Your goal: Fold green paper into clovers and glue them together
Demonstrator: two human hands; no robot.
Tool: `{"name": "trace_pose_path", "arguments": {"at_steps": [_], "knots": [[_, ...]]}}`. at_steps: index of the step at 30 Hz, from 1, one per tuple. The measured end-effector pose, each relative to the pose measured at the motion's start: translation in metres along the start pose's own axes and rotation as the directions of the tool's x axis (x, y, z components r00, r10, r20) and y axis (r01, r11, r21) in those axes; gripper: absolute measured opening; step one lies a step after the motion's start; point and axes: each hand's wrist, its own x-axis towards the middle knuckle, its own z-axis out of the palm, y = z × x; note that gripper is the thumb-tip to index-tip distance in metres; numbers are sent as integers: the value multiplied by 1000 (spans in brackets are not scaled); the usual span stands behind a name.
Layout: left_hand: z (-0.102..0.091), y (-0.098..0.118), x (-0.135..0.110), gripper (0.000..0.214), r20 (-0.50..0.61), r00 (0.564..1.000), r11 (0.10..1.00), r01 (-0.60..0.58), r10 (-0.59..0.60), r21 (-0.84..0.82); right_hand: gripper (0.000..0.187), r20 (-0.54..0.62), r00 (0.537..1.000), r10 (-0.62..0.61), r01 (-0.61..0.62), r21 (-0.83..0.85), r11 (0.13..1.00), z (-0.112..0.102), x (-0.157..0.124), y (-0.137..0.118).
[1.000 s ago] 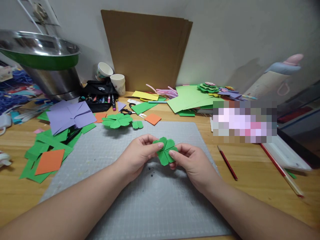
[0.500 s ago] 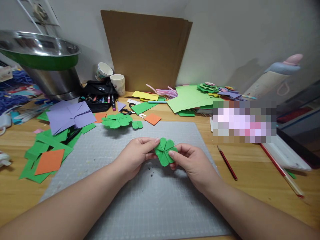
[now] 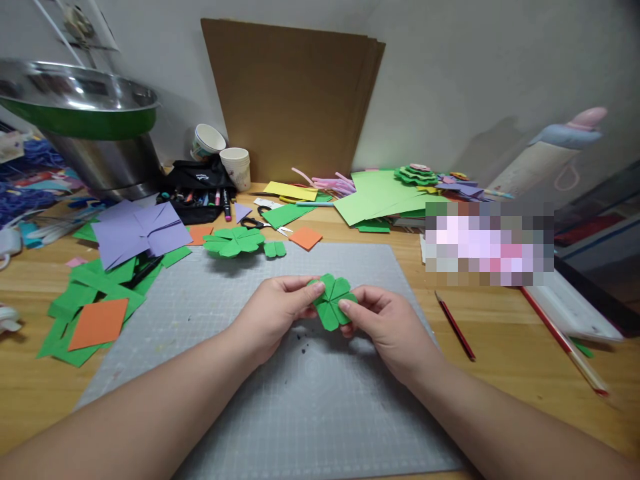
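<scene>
A small green folded paper clover [image 3: 332,301] is held just above the grey cutting mat [image 3: 280,400]. My left hand [image 3: 273,313] pinches its left edge between thumb and fingers. My right hand [image 3: 385,323] pinches its right side, thumb on top. A larger green paper clover [image 3: 234,241] lies at the mat's far left corner, with a small green folded piece [image 3: 275,249] beside it.
Green scraps and an orange square [image 3: 99,322] lie left of the mat, with purple folded paper [image 3: 140,230] behind. A pen case [image 3: 197,193], two paper cups [image 3: 236,167], light green sheets [image 3: 380,195] and cardboard [image 3: 295,100] stand at the back. A red pencil [image 3: 454,325] lies to the right.
The clover has turned slightly between my fingers, and my left thumb has shifted along its left edge. Both hands stay in the same place.
</scene>
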Motion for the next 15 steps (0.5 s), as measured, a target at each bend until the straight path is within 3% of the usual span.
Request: {"name": "trace_pose_path", "arguments": {"at_steps": [15], "knots": [[10, -3, -1, 28, -132, 989, 996, -70, 63, -51, 30, 2, 1000, 21, -22, 31, 999, 1, 1, 5]]}}
